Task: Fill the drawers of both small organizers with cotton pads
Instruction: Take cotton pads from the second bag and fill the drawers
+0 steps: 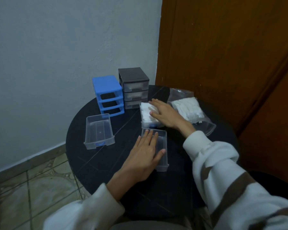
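Observation:
A blue organizer [107,95] stands at the back of the round table with its three slots empty. Beside it a dark grey organizer [133,87] holds three clear drawers with white pads inside. Three clear drawers lie loose on the table: an empty one [99,131] at the left, an empty one [162,146] in the middle, and one filled with cotton pads [147,116] behind it. My left hand [144,153] lies flat on the middle drawer. My right hand [164,113] presses flat on the pads in the filled drawer.
A clear plastic bag of cotton pads [187,110] lies at the table's right side, near a wooden door [223,55]. The black table [93,156] stands in a corner by a pale wall, with tiled floor at the lower left.

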